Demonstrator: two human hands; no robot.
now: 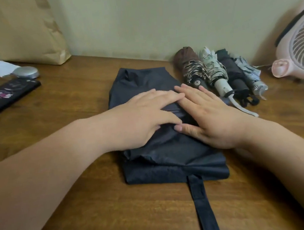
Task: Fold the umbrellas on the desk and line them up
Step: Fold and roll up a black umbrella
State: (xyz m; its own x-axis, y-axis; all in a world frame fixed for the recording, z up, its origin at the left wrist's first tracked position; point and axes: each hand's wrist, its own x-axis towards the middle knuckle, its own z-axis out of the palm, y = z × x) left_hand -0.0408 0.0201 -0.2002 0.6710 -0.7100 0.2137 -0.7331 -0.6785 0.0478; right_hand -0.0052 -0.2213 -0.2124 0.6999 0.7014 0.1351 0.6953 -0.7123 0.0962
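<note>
one navy umbrella (pixel 140 80), four rolled umbrellas (pixel 215 71), one fan (pixel 297 52), one paper bag (pixel 24 30)

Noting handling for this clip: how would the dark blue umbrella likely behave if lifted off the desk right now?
Probably floppy: the dark blue umbrella lies in loose folds, pressed flat by the left hand and right hand. Its strap lies unfastened on the desk, so it would likely dangle. Flattened, it seems unlikely to roll.

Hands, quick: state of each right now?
Left hand: open, fingers pressing flat on the dark umbrella.
Right hand: open, palm resting on the same umbrella.
</note>
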